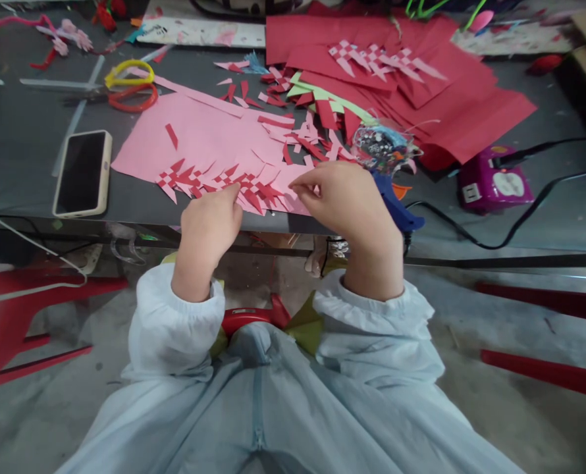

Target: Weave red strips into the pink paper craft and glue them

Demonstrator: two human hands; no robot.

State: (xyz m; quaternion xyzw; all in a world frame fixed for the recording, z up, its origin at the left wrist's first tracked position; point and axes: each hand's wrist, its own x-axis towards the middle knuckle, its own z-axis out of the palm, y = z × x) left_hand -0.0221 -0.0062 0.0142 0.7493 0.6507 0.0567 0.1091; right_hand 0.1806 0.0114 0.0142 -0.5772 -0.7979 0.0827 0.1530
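Note:
A pink paper sheet (pixel 199 131) lies near the table's front edge. Along its lower part sit several small woven pieces of red and pink paper strips (pixel 224 181) with pointed ends. My left hand (pixel 209 220) is closed, its thumb and forefinger at the lower edge of one woven piece. My right hand (pixel 347 197) is in a pinch over the sheet's right end, just right of the woven pieces; whatever is between its fingertips is too small to make out. Loose red and pink paper scraps (pixel 313 135) are scattered beyond my right hand.
Scissors (pixel 130 85) with yellow and orange handles and a phone (pixel 83 172) lie at left. Red paper sheets (pixel 471 112), bearing more woven pieces, are stacked at back right. A blue tool (pixel 396 201) and a purple box (pixel 498 178) with a black cable lie at right.

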